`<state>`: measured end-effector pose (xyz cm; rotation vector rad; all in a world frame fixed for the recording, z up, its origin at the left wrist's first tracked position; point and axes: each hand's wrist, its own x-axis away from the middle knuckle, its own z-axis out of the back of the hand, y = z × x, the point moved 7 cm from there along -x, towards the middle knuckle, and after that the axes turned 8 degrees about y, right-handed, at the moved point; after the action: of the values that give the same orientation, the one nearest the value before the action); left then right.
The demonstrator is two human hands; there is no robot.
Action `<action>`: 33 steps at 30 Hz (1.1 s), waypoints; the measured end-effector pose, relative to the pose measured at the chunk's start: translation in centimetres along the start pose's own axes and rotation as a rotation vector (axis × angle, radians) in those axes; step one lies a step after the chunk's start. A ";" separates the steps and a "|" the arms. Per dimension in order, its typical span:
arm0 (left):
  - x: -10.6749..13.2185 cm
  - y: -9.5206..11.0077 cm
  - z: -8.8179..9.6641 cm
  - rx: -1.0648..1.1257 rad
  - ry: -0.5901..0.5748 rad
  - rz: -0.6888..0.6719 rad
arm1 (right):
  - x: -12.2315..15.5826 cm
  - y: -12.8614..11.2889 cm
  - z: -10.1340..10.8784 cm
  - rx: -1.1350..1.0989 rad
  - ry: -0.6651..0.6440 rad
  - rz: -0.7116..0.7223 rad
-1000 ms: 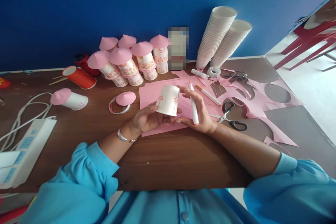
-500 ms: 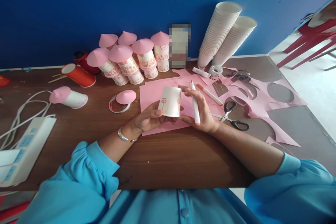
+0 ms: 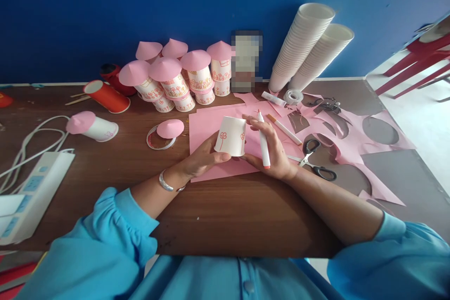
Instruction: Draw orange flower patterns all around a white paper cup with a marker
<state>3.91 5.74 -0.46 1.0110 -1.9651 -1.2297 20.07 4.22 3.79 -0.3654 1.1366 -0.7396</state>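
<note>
An upside-down white paper cup [image 3: 232, 136] with small red flowers drawn on it sits between both hands above a pink paper sheet [image 3: 207, 124]. My left hand [image 3: 204, 157] cups its left side and rim from below. My right hand [image 3: 270, 147] steadies the cup's right side with its fingertips and grips a white marker [image 3: 263, 140], tip pointing up and orange end down. A silver bracelet circles my left wrist.
Decorated cups with pink cone roofs [image 3: 176, 75] cluster at the back. Two leaning stacks of white cups [image 3: 309, 51] stand at the back right. Scissors [image 3: 314, 159], tape roll [image 3: 293, 97], another pen [image 3: 284, 129] and pink scraps [image 3: 355, 136] lie right. A power strip [image 3: 31, 194] and red cup [image 3: 105, 96] lie left.
The cup has turned slightly in my hands, so the flower now faces more toward me. My hands stay in nearly the same place; the view has shifted a little.
</note>
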 end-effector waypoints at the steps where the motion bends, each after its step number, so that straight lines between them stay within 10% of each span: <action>1: 0.0 0.0 0.0 -0.003 0.009 -0.004 | 0.0 0.0 -0.1 -0.001 -0.005 -0.003; 12: -0.2 0.2 0.4 0.046 0.088 -0.031 | -0.4 -2.1 2.3 0.025 0.156 -0.018; 33: -0.4 0.1 0.7 -0.076 0.159 0.012 | -2.5 -7.5 1.4 0.083 0.038 0.236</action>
<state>3.50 6.40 -0.68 1.0242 -1.7870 -1.1711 18.21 0.44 10.62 -0.1443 1.1577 -0.5855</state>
